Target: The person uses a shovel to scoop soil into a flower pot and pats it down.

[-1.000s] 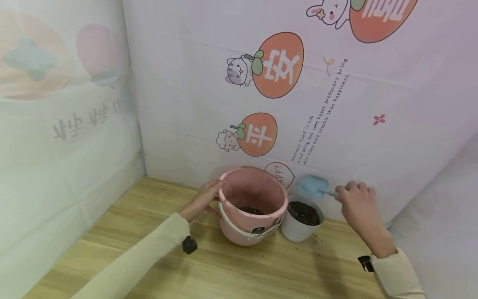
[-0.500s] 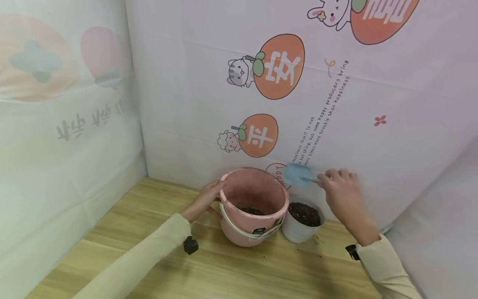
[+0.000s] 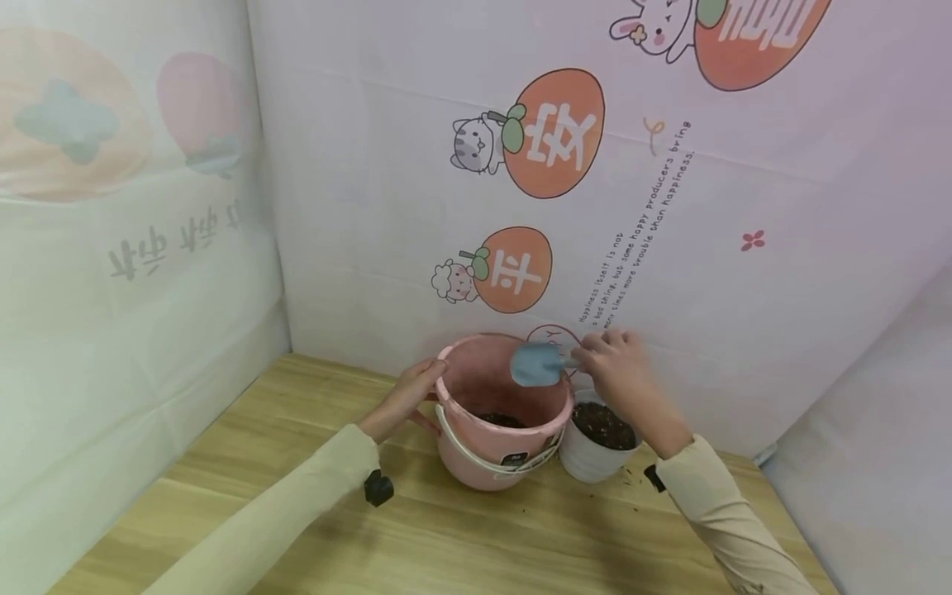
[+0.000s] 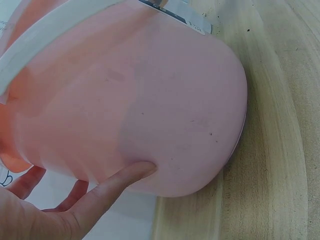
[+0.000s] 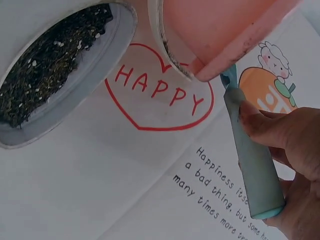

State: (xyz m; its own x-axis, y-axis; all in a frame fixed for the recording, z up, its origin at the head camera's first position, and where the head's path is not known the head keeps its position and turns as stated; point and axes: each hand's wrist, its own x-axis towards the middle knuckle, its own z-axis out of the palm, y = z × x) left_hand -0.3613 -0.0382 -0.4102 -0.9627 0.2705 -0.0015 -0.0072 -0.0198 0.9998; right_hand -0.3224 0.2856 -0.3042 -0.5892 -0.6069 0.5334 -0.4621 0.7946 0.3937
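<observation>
A pink bucket (image 3: 476, 459) with a white bail handle stands on the table, some dark soil (image 3: 500, 419) low inside it. My left hand (image 3: 405, 401) holds the bucket's left side near the rim; in the left wrist view its thumb (image 4: 132, 172) presses the pink wall. In my right hand (image 3: 628, 384) is a small blue garden trowel (image 3: 535, 365), its blade over the bucket's mouth. The right wrist view shows my fingers around its grey-green handle (image 5: 255, 155), the blade mostly hidden behind the bucket rim. Right beside the bucket stands a white pot (image 3: 591, 463) filled with dark soil (image 3: 604, 423).
The wood-grain table (image 3: 416, 537) carries a few soil crumbs near the pot. Behind the containers rises a white backdrop (image 3: 372, 207) printed with cartoon fruit and lettering. Pale sheets also close off both sides, the left one (image 3: 149, 347) with faint prints.
My right hand has swung left with the trowel, from above the white pot to over the bucket's opening. The left hand and the bucket stay about where they were.
</observation>
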